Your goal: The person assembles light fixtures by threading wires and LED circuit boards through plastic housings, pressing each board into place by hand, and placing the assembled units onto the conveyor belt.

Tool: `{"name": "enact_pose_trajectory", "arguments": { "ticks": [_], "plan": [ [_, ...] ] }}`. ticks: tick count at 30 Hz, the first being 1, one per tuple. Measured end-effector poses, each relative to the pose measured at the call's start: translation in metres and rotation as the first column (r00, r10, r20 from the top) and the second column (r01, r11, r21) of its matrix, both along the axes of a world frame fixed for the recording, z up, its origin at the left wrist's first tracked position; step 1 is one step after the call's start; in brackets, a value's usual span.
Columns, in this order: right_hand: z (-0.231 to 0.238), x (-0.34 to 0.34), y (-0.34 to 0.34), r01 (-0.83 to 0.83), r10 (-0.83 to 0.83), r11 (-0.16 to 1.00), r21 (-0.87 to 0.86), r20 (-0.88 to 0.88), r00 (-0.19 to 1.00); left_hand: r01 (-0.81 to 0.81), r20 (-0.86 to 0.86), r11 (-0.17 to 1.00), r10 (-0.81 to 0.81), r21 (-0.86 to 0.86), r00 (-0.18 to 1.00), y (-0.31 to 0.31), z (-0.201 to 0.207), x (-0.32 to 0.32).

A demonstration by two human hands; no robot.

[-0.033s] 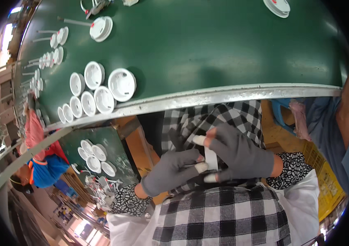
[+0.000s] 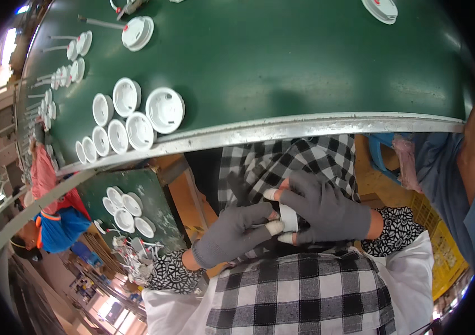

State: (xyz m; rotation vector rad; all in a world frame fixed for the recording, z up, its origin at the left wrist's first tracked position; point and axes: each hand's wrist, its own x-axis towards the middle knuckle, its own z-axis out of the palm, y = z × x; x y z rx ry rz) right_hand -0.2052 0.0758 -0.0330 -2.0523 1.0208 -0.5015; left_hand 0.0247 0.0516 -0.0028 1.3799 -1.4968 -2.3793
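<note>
Over my lap, my left hand (image 2: 232,234) and my right hand (image 2: 329,209), both in grey gloves with bare or pale-covered fingertips, close on one white plastic part (image 2: 288,218). It resembles the round white housings nearby, but fingers cover most of it. My left thumb and forefinger pinch its left side, where something thin and pale shows between them; I cannot make out what it is. The fingers of my right hand wrap its upper and right sides. Ahead, along the metal edge of the green work surface, stand several open white round cups (image 2: 165,110).
The green surface (image 2: 260,61) has a raised metal rim (image 2: 282,129). White lids with wires (image 2: 137,33) line its left side. On a lower left table lie white cups (image 2: 124,220) and a wire pile (image 2: 137,259). A yellow crate (image 2: 447,257) stands right; another person (image 2: 61,223) is far left.
The cups and the left-hand scene sit slightly further left and up in the picture. My hands keep nearly the same grip on the white part.
</note>
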Motion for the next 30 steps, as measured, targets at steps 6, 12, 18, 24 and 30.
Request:
{"name": "enact_pose_trajectory", "arguments": {
  "ticks": [6,12,18,24,30],
  "plan": [
    [-0.021,-0.007,0.009,-0.157,0.096,0.934,0.321,0.200,0.975,0.144,0.013,0.984,-0.146,0.105,0.989,0.004,0.002,0.004],
    [-0.022,-0.008,0.019,-0.165,0.050,0.895,0.413,0.276,0.960,0.180,-0.074,0.969,-0.194,-0.168,0.978,0.010,-0.004,0.006],
    [-0.032,-0.008,0.025,-0.198,0.020,0.867,0.457,0.365,0.931,0.054,-0.186,0.998,-0.050,0.019,0.981,0.025,-0.012,0.010],
    [-0.029,-0.009,0.021,-0.161,-0.029,0.841,0.516,0.341,0.940,0.097,-0.177,0.992,-0.082,0.078,0.981,0.011,-0.013,0.009],
    [-0.008,0.006,-0.002,0.114,-0.259,0.709,0.696,0.107,0.960,0.393,0.331,0.399,-0.215,-0.829,0.919,-0.001,-0.006,-0.007]
  ]
}}
